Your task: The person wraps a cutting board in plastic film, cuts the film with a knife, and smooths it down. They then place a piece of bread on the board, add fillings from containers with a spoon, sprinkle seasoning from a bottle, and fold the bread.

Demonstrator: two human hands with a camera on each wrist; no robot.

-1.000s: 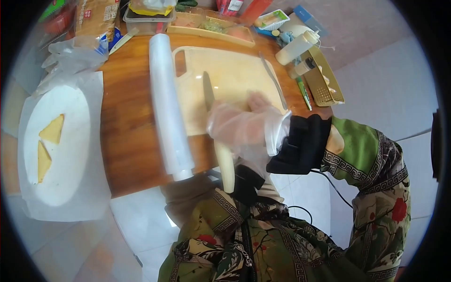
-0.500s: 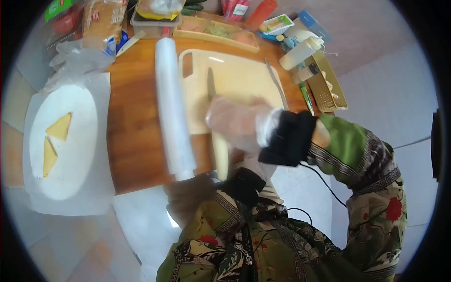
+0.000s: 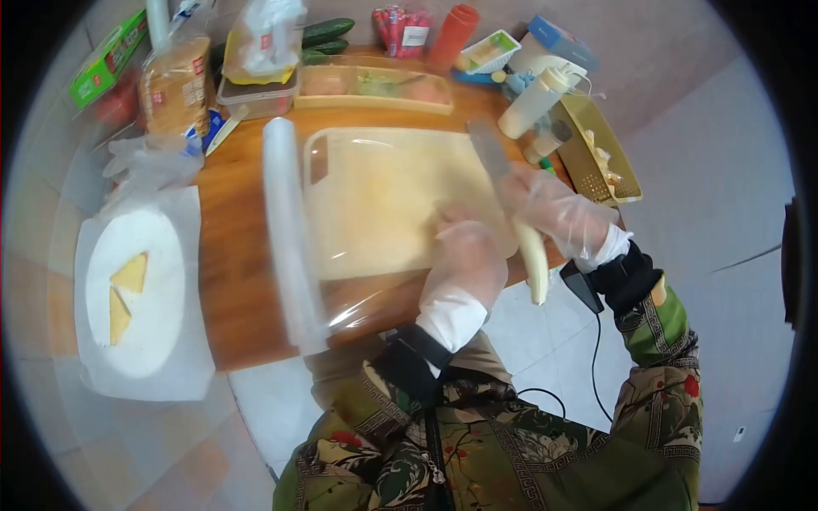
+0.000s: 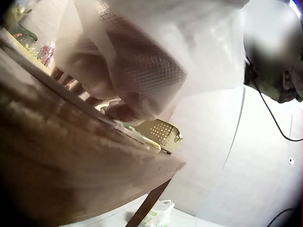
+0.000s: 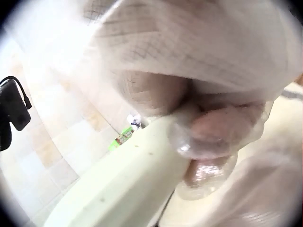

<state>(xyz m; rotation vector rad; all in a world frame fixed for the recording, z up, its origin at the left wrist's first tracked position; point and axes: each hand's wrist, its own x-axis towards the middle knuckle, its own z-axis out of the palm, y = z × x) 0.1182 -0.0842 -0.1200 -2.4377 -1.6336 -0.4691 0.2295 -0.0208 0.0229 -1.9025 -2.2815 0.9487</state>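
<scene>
My right hand [image 3: 558, 209], in a clear plastic glove, grips a knife by its long cream handle [image 3: 532, 260]. The blade [image 3: 486, 149] points away along the right edge of the pale cutting board [image 3: 375, 196]. Close up in the right wrist view, gloved fingers [image 5: 218, 130] curl round the thick, faceted handle [image 5: 128, 175]. My left hand [image 3: 469, 260], also gloved, is at the front right part of the board, fingertips at its surface and blurred. The left wrist view shows its fingers [image 4: 90, 94] pointing down behind the table edge, with nothing seen held in them.
A roll of clear film [image 3: 294, 238] lies left of the board. Two yellow triangular pieces [image 3: 129, 274] rest on a white oval plate [image 3: 158, 341] at far left. A divided food tray [image 3: 371, 106] stands behind; a squeeze bottle [image 3: 532, 106] and basket [image 3: 626, 175] stand right.
My right hand has carried the knife from the board's middle to its right edge. The left hand, mostly hidden behind it before, now shows fully at the board's front. The head view has shifted.
</scene>
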